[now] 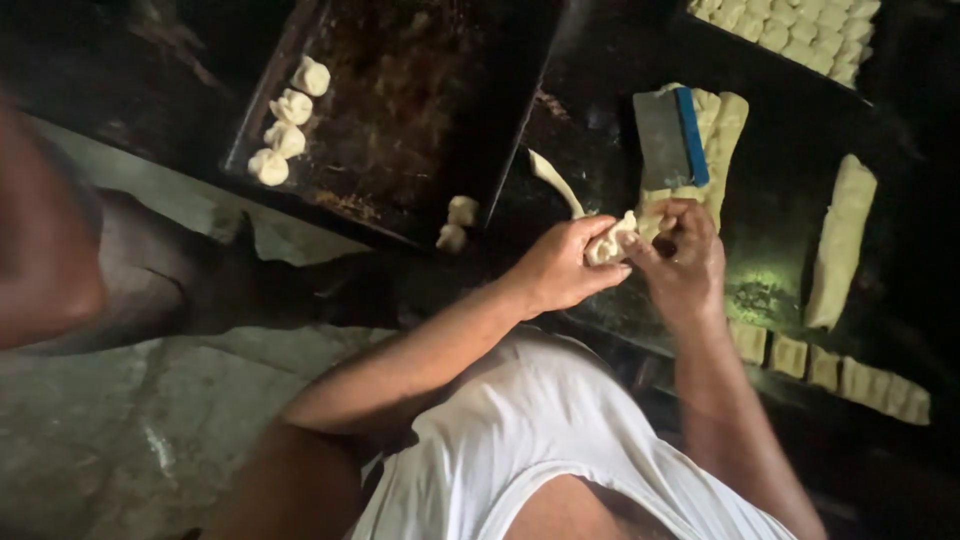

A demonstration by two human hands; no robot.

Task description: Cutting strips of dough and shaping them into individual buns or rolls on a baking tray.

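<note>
Four dough knots point(288, 122) sit on the dark tray point(400, 150) at the left. In the middle, left hand point(560, 265) and right hand point(685, 255) pinch a dough piece point(610, 243) together, I think. Scraper point(665, 140) lies on the dough slab point(722, 130) behind.

I'm looking down into a dim bakery workroom: a dark baking tray point(400, 130) is holding shaped dough pieces point(285, 125), and right of it cut dough strips point(840, 240) and a scraper point(670, 138) are lying.

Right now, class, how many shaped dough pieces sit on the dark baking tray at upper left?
4, in a line along the tray's left edge: top, second, third, bottom. Darkness may hide others.
</note>
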